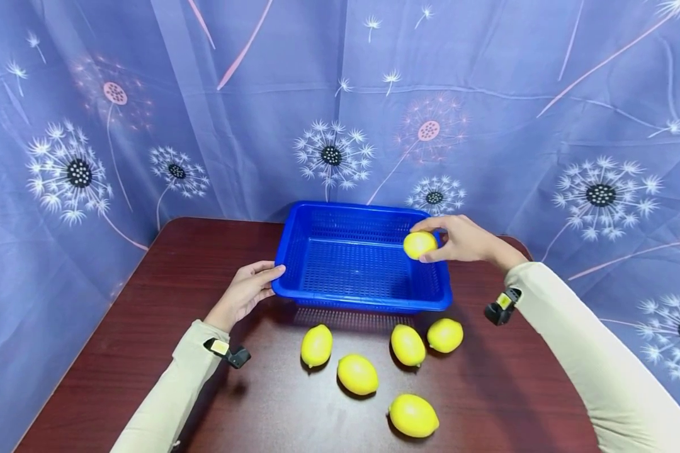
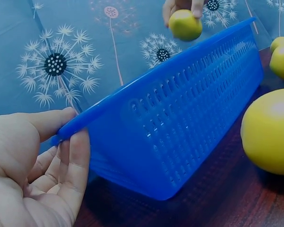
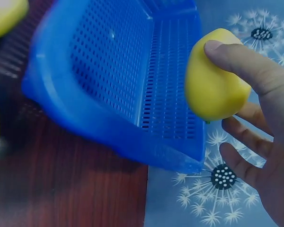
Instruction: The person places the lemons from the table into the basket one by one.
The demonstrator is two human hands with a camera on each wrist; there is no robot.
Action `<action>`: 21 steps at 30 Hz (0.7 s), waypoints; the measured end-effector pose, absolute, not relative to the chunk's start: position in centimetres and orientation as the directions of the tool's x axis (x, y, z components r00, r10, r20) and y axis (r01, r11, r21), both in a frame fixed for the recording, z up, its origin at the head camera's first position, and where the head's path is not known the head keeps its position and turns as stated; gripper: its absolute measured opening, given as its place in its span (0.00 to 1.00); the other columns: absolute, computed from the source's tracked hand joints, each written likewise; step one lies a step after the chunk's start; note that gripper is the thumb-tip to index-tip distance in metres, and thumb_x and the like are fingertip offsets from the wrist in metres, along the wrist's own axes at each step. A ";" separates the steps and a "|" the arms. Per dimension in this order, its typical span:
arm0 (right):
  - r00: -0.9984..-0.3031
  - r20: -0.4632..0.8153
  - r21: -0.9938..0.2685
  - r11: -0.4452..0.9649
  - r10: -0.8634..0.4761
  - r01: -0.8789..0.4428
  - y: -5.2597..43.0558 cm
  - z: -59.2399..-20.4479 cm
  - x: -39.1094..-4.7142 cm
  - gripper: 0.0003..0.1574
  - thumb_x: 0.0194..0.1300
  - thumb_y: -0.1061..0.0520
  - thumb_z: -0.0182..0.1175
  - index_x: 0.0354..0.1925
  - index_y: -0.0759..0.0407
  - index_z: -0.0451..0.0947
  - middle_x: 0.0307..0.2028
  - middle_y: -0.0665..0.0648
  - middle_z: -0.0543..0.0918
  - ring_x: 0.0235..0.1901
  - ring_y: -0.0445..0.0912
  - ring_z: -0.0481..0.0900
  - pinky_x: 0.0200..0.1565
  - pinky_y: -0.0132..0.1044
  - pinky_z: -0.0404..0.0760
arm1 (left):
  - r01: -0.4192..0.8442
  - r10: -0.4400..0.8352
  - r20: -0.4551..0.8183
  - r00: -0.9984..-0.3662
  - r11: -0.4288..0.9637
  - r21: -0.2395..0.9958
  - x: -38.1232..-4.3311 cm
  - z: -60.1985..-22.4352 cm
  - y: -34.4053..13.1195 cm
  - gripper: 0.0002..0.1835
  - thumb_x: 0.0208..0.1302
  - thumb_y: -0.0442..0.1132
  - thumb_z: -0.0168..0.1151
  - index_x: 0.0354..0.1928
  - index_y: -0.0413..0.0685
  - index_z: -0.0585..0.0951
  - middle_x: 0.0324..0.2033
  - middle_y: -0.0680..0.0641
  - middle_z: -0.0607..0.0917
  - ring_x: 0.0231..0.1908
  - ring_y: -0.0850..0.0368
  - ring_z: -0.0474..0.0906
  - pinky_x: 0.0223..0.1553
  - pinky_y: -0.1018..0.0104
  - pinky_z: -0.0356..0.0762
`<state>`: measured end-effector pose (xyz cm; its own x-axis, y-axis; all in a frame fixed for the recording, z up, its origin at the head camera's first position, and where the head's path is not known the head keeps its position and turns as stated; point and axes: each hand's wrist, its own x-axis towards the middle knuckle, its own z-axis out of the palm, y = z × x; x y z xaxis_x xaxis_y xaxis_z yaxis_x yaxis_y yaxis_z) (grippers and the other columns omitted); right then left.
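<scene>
A blue plastic basket (image 1: 351, 270) with slotted walls stands at the far side of the table, its inside bare in the head view. My left hand (image 1: 250, 290) grips its left rim, thumb on top and fingers underneath, as the left wrist view shows close up. Over the basket's right end, my right hand (image 1: 459, 239) holds a yellow lemon (image 1: 419, 245) between thumb and fingers. The right wrist view shows this lemon (image 3: 215, 80) above the rim, thumb across its side. Nearest the basket's front lie a lemon (image 1: 317, 346) on the left and two more on the right.
Further lemons lie closer to me on the dark red-brown table, one at the middle (image 1: 357, 374) and one at the front (image 1: 413, 416). A blue curtain (image 1: 249, 126) with dandelion prints hangs right behind the table and along its sides.
</scene>
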<state>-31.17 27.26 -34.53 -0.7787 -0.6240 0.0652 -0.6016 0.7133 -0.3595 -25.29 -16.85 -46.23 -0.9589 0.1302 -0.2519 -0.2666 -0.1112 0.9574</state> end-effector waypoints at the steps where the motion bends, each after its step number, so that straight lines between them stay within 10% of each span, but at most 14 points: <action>1: -0.778 0.065 -0.354 0.715 -0.625 -0.603 27.1 -34.7 -31.7 0.36 0.49 0.37 0.72 0.56 0.45 0.77 0.51 0.48 0.81 0.37 0.46 0.77 0.36 0.41 0.76 | -0.267 0.128 -0.252 -0.959 -0.114 0.957 -25.3 -46.2 -16.8 0.26 0.60 0.46 0.68 0.55 0.39 0.72 0.37 0.52 0.84 0.34 0.60 0.82 0.37 0.69 0.81; 7: -0.786 0.007 -0.354 0.733 -0.619 -0.580 25.6 -35.8 -34.6 0.37 0.50 0.39 0.72 0.57 0.49 0.76 0.52 0.51 0.81 0.50 0.50 0.76 0.48 0.52 0.74 | -0.265 0.133 -0.249 -0.959 -0.119 0.957 -25.4 -46.3 -16.7 0.26 0.61 0.45 0.67 0.55 0.38 0.72 0.38 0.52 0.84 0.35 0.60 0.82 0.37 0.69 0.81; 21: -0.832 -0.122 -0.282 0.822 -0.542 -0.494 22.0 -39.0 -38.4 0.33 0.46 0.44 0.75 0.51 0.49 0.78 0.47 0.55 0.84 0.47 0.51 0.79 0.53 0.53 0.71 | -0.274 0.109 -0.261 -0.959 -0.120 0.954 -25.5 -46.5 -16.7 0.27 0.59 0.46 0.69 0.55 0.39 0.73 0.39 0.50 0.83 0.35 0.59 0.82 0.36 0.68 0.81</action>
<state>-38.36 21.99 -39.03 -0.8316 -0.5419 -0.1220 -0.4944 0.8222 -0.2818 -25.46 -16.68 -46.48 -0.9591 0.1094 -0.2613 -0.2736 -0.1198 0.9543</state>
